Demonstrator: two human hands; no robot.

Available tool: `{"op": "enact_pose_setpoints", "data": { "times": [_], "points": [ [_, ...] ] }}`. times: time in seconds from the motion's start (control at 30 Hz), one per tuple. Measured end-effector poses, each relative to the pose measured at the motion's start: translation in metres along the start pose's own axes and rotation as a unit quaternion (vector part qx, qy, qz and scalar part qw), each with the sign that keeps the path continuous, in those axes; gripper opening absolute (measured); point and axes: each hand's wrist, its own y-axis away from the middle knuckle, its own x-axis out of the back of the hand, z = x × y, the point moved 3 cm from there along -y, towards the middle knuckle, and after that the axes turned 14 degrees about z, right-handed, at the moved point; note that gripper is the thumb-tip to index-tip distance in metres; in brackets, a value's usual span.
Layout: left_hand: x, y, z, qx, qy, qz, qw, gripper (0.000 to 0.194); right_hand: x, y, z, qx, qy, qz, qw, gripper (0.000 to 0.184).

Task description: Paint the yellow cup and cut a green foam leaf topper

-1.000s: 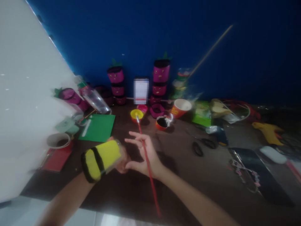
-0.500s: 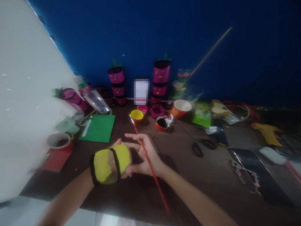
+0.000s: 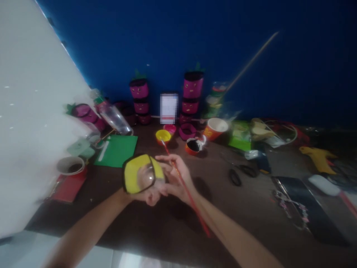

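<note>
My left hand (image 3: 152,196) is closed around a clear plastic container (image 3: 133,175), partly painted yellow with dark bands, tilted on its side above the table. An unpainted see-through patch shows near its middle. Between the fingers of my right hand (image 3: 180,180) is a paintbrush (image 3: 192,201) with a red handle. Its bristles point away from me, at the near rim of a small cup of yellow paint (image 3: 163,135); whether they touch the paint I cannot tell. The right fingertips also reach the container's right end.
Behind stand purple face-decorated containers (image 3: 192,87), a phone (image 3: 169,108) and a cup of black paint (image 3: 192,146). Green paper (image 3: 117,150) and a red-sided cup (image 3: 71,166) lie left. Scissors (image 3: 234,177), a dark flat panel (image 3: 306,208) and a yellow glue gun (image 3: 318,158) are right.
The container has moved right and slightly away from me, turning in my left hand. The brush has shifted right, its tip now over the near edge of the yellow paint cup.
</note>
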Motion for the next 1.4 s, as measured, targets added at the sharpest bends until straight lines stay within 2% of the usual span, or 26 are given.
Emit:
{"op": "enact_pose_setpoints", "data": {
  "times": [0.1, 0.23, 0.4, 0.67, 0.87, 1.0, 1.1, 1.13, 1.2, 1.23, 1.3, 1.4],
  "points": [
    [-0.007, 0.001, 0.002, 0.013, 0.005, -0.021, 1.0, 0.046, 0.005, -0.003, -0.003, -0.006, 0.006, 0.032, 0.999, 0.065],
    [-0.014, -0.001, 0.004, -0.054, 0.045, -0.027, 0.997, 0.049, 0.008, -0.005, -0.001, 0.002, -0.005, 0.061, 0.998, 0.065],
    [-0.019, -0.001, -0.003, -0.117, 0.056, -0.023, 0.991, 0.066, 0.008, -0.004, 0.005, 0.021, -0.001, 0.084, 0.996, 0.065],
    [-0.018, 0.0, -0.011, -0.112, 0.101, 0.053, 0.987, 0.036, 0.005, -0.002, 0.004, 0.012, 0.02, 0.074, 0.997, 0.063],
    [-0.021, 0.004, -0.015, -0.09, 0.097, 0.031, 0.991, 0.04, 0.003, 0.0, 0.003, 0.023, 0.048, 0.071, 0.996, 0.06],
    [-0.021, 0.006, -0.012, -0.126, 0.107, -0.007, 0.986, 0.049, 0.002, 0.001, 0.002, 0.06, 0.07, 0.055, 0.994, 0.058],
    [-0.013, 0.006, -0.004, -0.15, 0.106, -0.012, 0.983, 0.055, 0.009, -0.001, -0.007, 0.152, 0.145, 0.102, 0.972, 0.065],
    [-0.009, 0.005, 0.0, -0.155, 0.107, -0.013, 0.982, 0.062, 0.013, -0.003, -0.012, 0.182, 0.18, 0.13, 0.958, 0.061],
    [-0.001, 0.003, 0.01, -0.165, 0.113, -0.003, 0.98, 0.072, 0.022, -0.008, -0.023, 0.215, 0.231, 0.19, 0.93, 0.04],
    [0.003, 0.002, 0.015, -0.172, 0.121, 0.013, 0.978, 0.074, 0.027, -0.013, -0.027, 0.212, 0.25, 0.215, 0.92, 0.033],
    [0.007, -0.001, 0.024, -0.193, 0.144, 0.052, 0.969, 0.071, 0.034, -0.023, -0.036, 0.204, 0.279, 0.23, 0.91, 0.033],
    [0.006, -0.005, 0.032, -0.204, 0.171, 0.102, 0.958, 0.061, 0.04, -0.039, -0.043, 0.18, 0.272, 0.211, 0.922, 0.024]
  ]
}}
